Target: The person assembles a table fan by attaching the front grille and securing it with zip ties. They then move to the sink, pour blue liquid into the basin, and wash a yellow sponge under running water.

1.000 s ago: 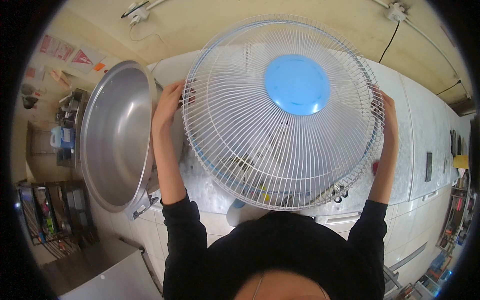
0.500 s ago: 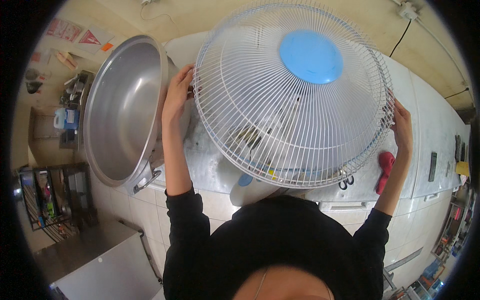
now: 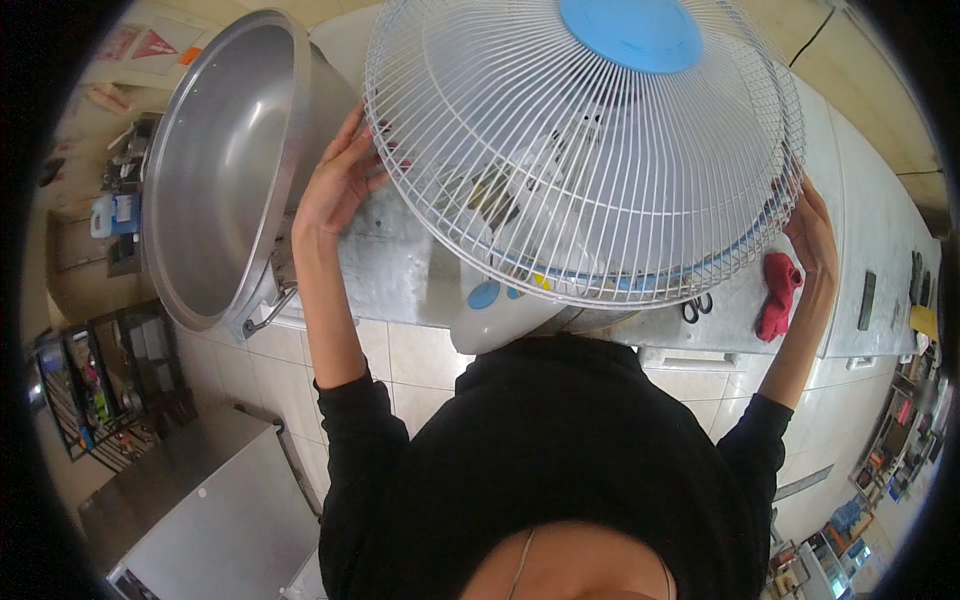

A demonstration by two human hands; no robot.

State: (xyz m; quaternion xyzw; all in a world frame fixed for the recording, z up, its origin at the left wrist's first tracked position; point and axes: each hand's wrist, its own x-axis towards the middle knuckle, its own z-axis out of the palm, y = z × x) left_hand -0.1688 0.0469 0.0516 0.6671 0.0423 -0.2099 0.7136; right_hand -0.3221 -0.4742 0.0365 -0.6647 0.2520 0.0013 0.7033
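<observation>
Metal worktop point(image 3: 385, 265) runs along a cream wall, above a tiled floor point(image 3: 418, 395). Wire fan guard point(image 3: 520, 170), white with a blue hub point(image 3: 640, 32), sits over the middle of the worktop, face tilted up toward the camera; its far edge is cut off by the frame. Left hand point(image 3: 335, 190) is at the guard's left rim: fingers spread wide, tips at the wires. Right hand point(image 3: 815, 232) is at the right rim, fingers bent, tips partly hidden by wires; whether they grip cannot be told. Pale base point(image 3: 495, 330) with a blue oval shows below the guard's near edge; parts behind the wires are seen only in pieces. Scissors point(image 3: 697, 308) protrude just beside that edge, handles visible. Red cloth point(image 3: 777, 297) lies near the right forearm, dark bar point(image 3: 867, 300) farther right. Large pot point(image 3: 228, 175) stands left of the left hand, mouth facing the camera.
</observation>
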